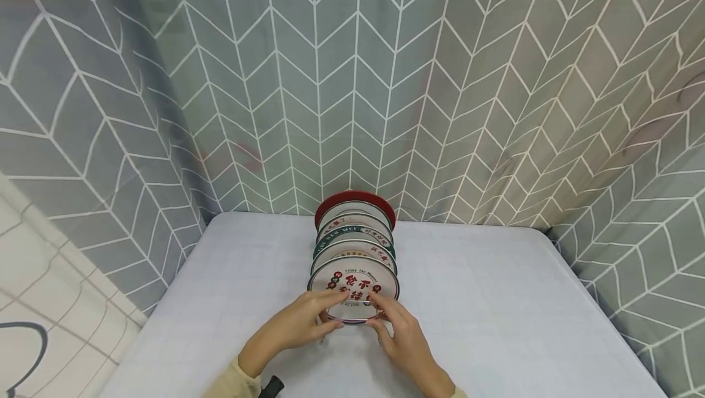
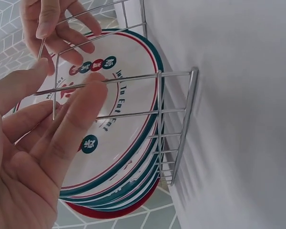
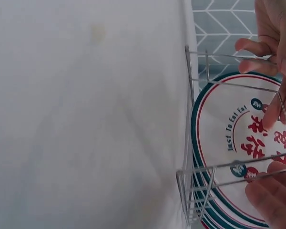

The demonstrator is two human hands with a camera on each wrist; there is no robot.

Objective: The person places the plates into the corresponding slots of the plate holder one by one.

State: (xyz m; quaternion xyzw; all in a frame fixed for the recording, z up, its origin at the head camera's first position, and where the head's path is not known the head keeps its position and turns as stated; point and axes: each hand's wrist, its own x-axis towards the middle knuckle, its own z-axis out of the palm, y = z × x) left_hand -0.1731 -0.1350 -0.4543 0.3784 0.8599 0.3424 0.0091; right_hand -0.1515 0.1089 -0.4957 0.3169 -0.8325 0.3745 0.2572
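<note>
A silver wire dish rack (image 2: 191,93) holds a row of upright white plates with teal and red rims. The nearest plate (image 1: 355,272) bears red characters and faces me. My left hand (image 1: 297,322) grips the front end of the rack at its left corner, thumb below and fingers above. At the right corner, my right hand (image 1: 404,340) holds the same wire end. In the left wrist view, a wire passes between the left thumb and fingers. Wire bars of the rack (image 3: 212,171) cross in front of the printed plate (image 3: 219,119) in the right wrist view.
Behind the row, a larger red round piece (image 1: 352,195) stands near the far edge of the white-covered table (image 1: 496,300). Grey curtains (image 1: 352,79) with white zigzag lines hang round the back and sides. A small black object (image 1: 272,387) shows by the left sleeve.
</note>
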